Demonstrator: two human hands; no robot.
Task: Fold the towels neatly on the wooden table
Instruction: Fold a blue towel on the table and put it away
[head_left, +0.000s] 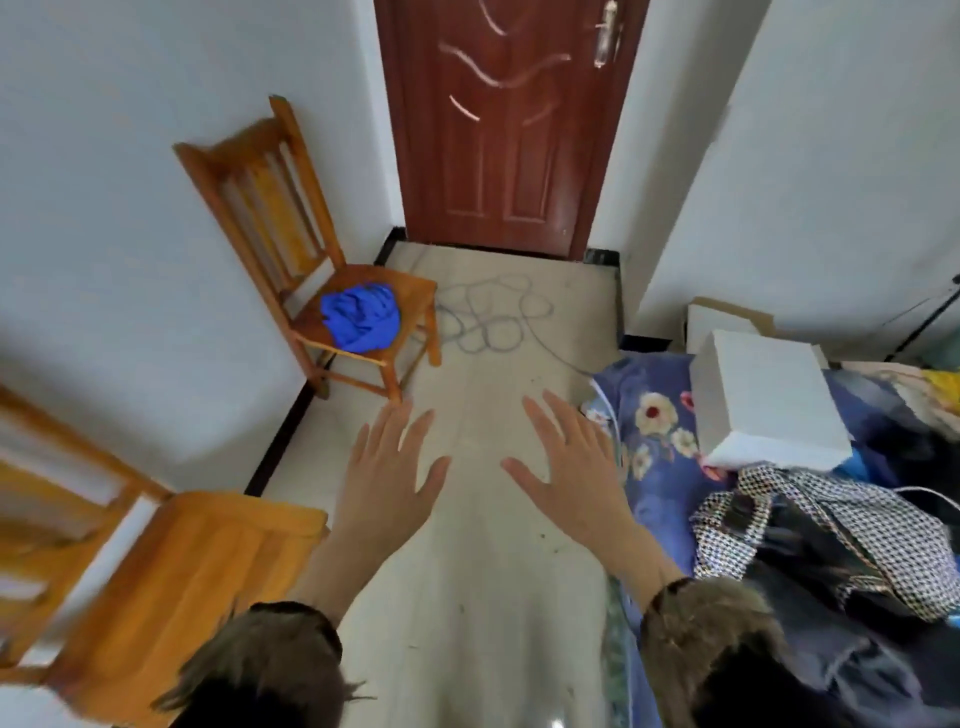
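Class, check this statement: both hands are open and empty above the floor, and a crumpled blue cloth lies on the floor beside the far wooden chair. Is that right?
Not quite. The head view shows the blue cloth lying on the seat of the far wooden chair, not on the floor beside it. The rest stands: the left hand and right hand are open and empty above the floor.

Glossy wooden chair (332, 291), cloth towel (361, 317)

Two empty hands, left (390, 478) and right (574, 470), fingers spread, above floor (483, 597); blue towel (360, 317) on chair (332, 270).
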